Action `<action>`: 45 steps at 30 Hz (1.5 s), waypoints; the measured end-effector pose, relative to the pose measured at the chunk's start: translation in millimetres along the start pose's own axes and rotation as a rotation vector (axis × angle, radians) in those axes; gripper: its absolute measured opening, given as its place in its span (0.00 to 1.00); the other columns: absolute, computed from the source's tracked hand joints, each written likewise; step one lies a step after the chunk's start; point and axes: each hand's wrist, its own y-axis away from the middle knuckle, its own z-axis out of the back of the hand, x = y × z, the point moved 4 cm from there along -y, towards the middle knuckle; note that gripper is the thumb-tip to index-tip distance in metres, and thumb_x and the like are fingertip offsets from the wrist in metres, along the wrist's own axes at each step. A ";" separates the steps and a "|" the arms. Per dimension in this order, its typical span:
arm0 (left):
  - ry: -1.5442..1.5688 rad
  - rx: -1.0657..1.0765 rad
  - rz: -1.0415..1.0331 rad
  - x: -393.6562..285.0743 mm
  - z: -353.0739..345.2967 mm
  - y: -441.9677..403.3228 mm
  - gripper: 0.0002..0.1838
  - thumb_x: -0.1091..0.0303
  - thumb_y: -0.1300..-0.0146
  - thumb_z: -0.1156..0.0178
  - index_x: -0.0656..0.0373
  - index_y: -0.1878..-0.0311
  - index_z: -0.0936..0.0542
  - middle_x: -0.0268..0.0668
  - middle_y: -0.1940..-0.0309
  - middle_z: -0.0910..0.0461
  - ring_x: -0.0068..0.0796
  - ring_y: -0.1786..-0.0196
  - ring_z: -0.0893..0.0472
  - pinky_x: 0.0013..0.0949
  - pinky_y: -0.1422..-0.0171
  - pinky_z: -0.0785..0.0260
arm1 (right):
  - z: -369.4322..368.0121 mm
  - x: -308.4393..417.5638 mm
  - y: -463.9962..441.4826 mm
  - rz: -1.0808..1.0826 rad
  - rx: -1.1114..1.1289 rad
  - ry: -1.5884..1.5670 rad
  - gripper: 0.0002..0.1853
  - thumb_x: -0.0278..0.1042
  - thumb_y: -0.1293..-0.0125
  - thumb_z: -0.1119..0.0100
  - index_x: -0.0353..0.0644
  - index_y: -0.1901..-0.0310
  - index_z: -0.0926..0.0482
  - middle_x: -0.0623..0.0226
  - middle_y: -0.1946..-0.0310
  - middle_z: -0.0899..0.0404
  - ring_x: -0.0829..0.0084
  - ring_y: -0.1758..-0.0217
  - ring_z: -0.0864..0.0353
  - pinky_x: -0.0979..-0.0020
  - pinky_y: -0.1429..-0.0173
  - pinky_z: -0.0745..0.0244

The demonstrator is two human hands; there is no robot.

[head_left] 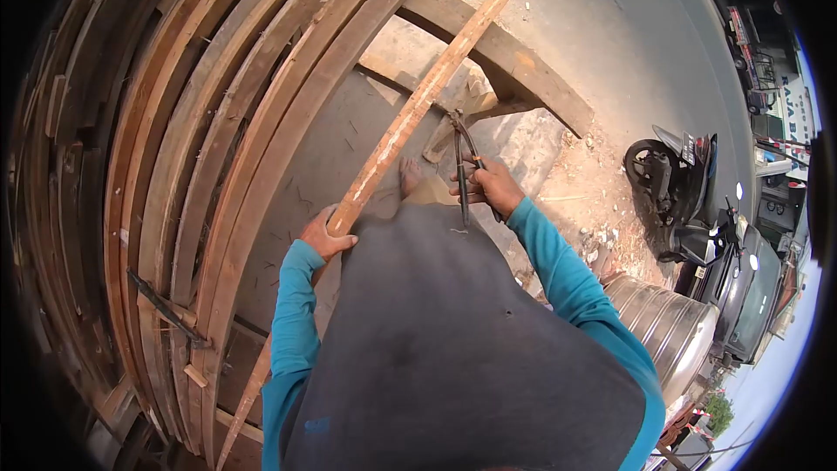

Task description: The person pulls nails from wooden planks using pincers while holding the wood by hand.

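Note:
My left hand (pixel 327 234) is wrapped around a long, narrow wooden batten (pixel 410 118) with a pale, worn streak along its face. The batten runs diagonally from the lower left, past my hand, to the upper right, where it crosses a wooden trestle (pixel 514 57). In my right hand (pixel 495 187) is a pair of long-handled pincers (pixel 460 153), fingers closed around the handles. The pincers' jaws point up and lie close against the batten's right edge; whether they grip a nail there I cannot tell.
Long timber planks (pixel 235 148) are stacked on the left, with a dark metal bar (pixel 166 307) lying across them. Thin nail-like bits are scattered on the ground (pixel 301 170). A bare foot (pixel 410 176) shows below. To the right are a motorcycle (pixel 676 192), a ribbed metal drum (pixel 667 327) and a parked car (pixel 757 296).

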 end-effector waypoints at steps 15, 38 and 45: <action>-0.183 -0.321 0.001 15.3 -40.2 1.7 0.50 0.64 0.52 0.28 0.48 0.23 0.38 0.52 0.51 0.21 0.58 0.47 0.21 0.52 0.41 0.27 | 26.5 78.0 -23.0 -0.240 0.303 0.219 0.33 0.27 0.37 0.60 0.30 0.27 0.39 0.46 0.46 0.18 0.56 0.50 0.11 0.61 0.48 0.13; -0.413 -0.452 0.116 3.0 -53.9 12.4 0.58 0.67 0.56 0.19 0.48 0.21 0.40 0.41 0.52 0.28 0.46 0.47 0.25 0.48 0.44 0.35 | 36.6 101.4 -50.0 -0.419 0.370 0.140 0.31 0.25 0.37 0.57 0.25 0.31 0.39 0.40 0.53 0.17 0.53 0.56 0.10 0.61 0.57 0.09; -0.443 -0.435 0.137 7.8 -57.3 12.1 0.57 0.68 0.56 0.19 0.48 0.21 0.40 0.41 0.51 0.28 0.45 0.45 0.25 0.47 0.43 0.34 | 9.8 75.5 -35.7 -0.464 0.288 -0.103 0.18 0.36 0.24 0.56 0.32 0.42 0.28 0.72 0.72 0.30 0.83 0.78 0.35 0.76 0.77 0.34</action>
